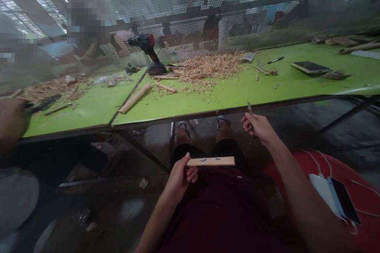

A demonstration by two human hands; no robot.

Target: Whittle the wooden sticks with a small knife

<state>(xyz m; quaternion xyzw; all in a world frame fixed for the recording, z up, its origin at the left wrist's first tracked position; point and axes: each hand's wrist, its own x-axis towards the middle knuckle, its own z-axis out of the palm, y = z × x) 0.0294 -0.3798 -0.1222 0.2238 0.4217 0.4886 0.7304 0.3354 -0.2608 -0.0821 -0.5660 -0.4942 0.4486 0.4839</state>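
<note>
In my left hand (pixel 181 174) is one end of a flat, pale wooden strip (pixel 211 161) with blue marks on its upper face. The strip lies level above my lap, its free end pointing right. My right hand (pixel 257 126) is closed around a small knife (pixel 249 107), the blade pointing up near the table's front edge. Most of the knife's handle is hidden by my fingers. The two hands are apart, and the blade does not touch the strip.
On the green table (pixel 178 106) lie a heap of wood shavings (pixel 208 67), a cordless drill (pixel 150 53), a wood piece (pixel 135 98), a pen (pixel 276 60) and a tablet-like device (pixel 311 68). Another person's hand (pixel 12 120) is at left. A phone (pixel 345 199) rests on a red stool (pixel 303 160).
</note>
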